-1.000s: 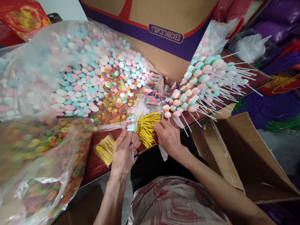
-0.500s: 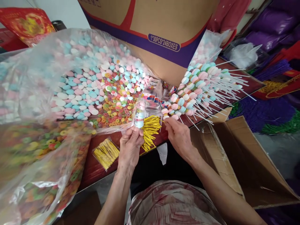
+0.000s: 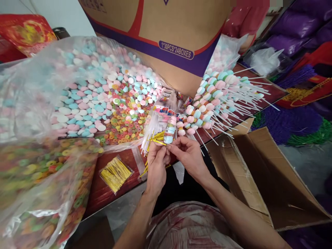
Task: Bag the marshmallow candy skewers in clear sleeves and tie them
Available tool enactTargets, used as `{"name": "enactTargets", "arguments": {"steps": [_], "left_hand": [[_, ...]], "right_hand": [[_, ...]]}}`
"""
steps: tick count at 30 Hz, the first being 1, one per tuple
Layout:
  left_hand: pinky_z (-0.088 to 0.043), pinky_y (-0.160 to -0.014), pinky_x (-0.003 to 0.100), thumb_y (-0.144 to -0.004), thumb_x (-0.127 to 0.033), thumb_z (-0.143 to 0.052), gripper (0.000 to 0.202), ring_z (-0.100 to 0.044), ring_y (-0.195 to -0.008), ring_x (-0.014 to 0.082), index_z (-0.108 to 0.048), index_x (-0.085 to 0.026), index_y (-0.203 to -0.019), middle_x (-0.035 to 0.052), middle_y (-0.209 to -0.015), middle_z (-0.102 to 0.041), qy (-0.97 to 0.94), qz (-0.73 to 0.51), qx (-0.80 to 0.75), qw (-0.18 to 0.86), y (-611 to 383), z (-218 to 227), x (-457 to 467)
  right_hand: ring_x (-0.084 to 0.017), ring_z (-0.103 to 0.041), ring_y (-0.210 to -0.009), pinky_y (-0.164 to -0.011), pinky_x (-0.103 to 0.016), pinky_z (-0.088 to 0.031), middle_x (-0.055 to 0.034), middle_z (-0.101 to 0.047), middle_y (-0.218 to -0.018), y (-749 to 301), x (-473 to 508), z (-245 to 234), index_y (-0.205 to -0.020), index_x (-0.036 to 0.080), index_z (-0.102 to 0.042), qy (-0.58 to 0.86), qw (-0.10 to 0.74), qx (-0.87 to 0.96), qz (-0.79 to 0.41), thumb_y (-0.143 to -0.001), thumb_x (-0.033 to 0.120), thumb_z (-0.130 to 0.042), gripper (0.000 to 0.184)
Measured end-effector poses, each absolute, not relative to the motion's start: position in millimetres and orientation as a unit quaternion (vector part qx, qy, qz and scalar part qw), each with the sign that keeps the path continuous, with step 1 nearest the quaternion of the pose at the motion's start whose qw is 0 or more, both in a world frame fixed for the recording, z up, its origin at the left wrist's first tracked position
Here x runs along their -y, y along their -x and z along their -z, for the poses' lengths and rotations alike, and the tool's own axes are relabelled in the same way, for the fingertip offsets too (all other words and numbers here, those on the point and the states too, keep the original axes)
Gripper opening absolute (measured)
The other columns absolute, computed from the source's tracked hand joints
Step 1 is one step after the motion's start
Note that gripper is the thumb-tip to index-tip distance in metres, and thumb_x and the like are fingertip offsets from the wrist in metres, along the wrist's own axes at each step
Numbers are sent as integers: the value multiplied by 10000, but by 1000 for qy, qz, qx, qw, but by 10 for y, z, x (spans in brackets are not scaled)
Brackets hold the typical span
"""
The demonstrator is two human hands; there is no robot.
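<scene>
My left hand (image 3: 158,166) is closed on the bottom end of a bagged marshmallow candy stick (image 3: 169,130), held upright with pink, white and blue pieces showing through printed clear film. Close against it, my right hand (image 3: 190,154) pinches a gold twist tie (image 3: 159,141) at the candy's base. The fingertips of both hands meet there, and the exact wrap of the tie is hidden. Behind the hands lie loose gold twist ties (image 3: 156,135) and white sticks (image 3: 150,133). Several unwrapped candy sticks (image 3: 203,112) are piled just to the right.
A large plastic bag of marshmallows (image 3: 85,100) and gummy rings (image 3: 127,128) spreads across the left. A packet of gold ties (image 3: 116,174) lies on the red table (image 3: 101,199). A tall carton (image 3: 181,20) stands behind; an open cardboard box (image 3: 282,180) is at right. Another person's sleeve (image 3: 243,22) shows behind.
My left hand has moved right with the bagged candy stick. My right hand has brought a gold twist tie from the pile to its base, and the hands now meet.
</scene>
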State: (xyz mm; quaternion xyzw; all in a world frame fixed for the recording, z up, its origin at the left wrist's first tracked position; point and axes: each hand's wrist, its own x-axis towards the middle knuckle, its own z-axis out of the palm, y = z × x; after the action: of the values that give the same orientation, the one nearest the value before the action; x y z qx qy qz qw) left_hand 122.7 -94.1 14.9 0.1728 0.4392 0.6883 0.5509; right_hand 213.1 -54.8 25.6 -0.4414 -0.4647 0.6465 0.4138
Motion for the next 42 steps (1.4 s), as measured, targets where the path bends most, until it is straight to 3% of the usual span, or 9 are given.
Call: {"name": "enactTargets", "arguments": {"steps": [6, 14, 19, 24, 28, 31, 34, 37, 42], "left_hand": [[-266, -455, 145, -774, -318, -771, 245, -307, -500, 35, -576, -169, -770, -56, -613, -449, -176, -696, -450, 531, -1203, -157, 932], [-100, -352, 114, -707, -150, -792, 370, -87, -416, -4, -425, -163, -659, -104, -537, -287, 20, -575, -280, 768, -972, -302, 993], [-85, -346, 115, -684, -273, -842, 397, -61, -418, 3, -461, -163, -676, -116, -503, -269, -37, -499, -291, 816, -969, -314, 1057], [-288, -439, 142, -840, -372, -714, 206, -323, -462, 50, -614, -198, -886, -57, -564, -480, -225, -616, -454, 603, -1132, -280, 1039], [-470, -668, 232, -850, -338, -701, 168, -557, -722, 130, -720, -208, -953, 23, -772, -653, -351, -625, -544, 437, -1186, -248, 1049], [-480, -676, 235, -762, -298, -786, 161, -585, -775, 146, -741, -196, -878, 40, -844, -692, -341, -622, -552, 438, -1160, -229, 1040], [-317, -444, 164, -729, -318, -811, 209, -382, -473, 41, -688, -158, -780, -13, -642, -594, -221, -627, -496, 559, -1107, -223, 993], [-154, -380, 140, -711, -286, -826, 272, -168, -408, -12, -604, -129, -731, -65, -582, -486, -99, -597, -424, 673, -1039, -236, 934], [-169, -383, 108, -674, -201, -837, 288, -214, -420, -23, -570, -124, -747, -70, -620, -468, -21, -569, -379, 730, -982, -271, 893]], "right_hand": [[-105, -499, -581, -534, -221, -416, 24, -566, -661, -2162, 566, -239, -734, 170, -596, 451, 404, 516, -606, -809, 309, -674, 176], [-106, -460, -653, -581, -222, -414, 22, -492, -756, -2318, 509, -373, -777, 185, -563, 329, 388, 560, -654, -876, 350, -639, 207], [-105, -446, -613, -522, -219, -395, 15, -526, -766, -2454, 385, -430, -864, 194, -568, 268, 294, 626, -671, -882, 370, -619, 184], [-107, -483, -589, -511, -221, -418, 33, -504, -717, -2380, 446, -325, -838, 207, -503, 356, 340, 693, -527, -876, 189, -501, 42], [-88, -510, -488, -444, -204, -417, 56, -516, -679, -2292, 488, -313, -843, 211, -480, 396, 333, 635, -573, -824, 148, -464, 68], [-64, -440, -387, -343, -190, -373, 73, -488, -651, -2267, 470, -329, -818, 201, -490, 387, 313, 535, -682, -792, 178, -491, 35], [-45, -298, -357, -305, -178, -344, 99, -410, -589, -2277, 478, -315, -781, 205, -476, 370, 308, 471, -739, -839, 238, -519, 80], [-78, -437, -442, -410, -192, -440, 60, -528, -619, -2340, 519, -268, -884, 206, -530, 386, 363, 569, -629, -946, 284, -475, 113], [-206, -661, -976, -827, -373, -566, -111, -699, -1069, -2467, 511, -175, -1105, 214, -694, 304, 406, 818, -271, -943, 144, -459, 294]]}}
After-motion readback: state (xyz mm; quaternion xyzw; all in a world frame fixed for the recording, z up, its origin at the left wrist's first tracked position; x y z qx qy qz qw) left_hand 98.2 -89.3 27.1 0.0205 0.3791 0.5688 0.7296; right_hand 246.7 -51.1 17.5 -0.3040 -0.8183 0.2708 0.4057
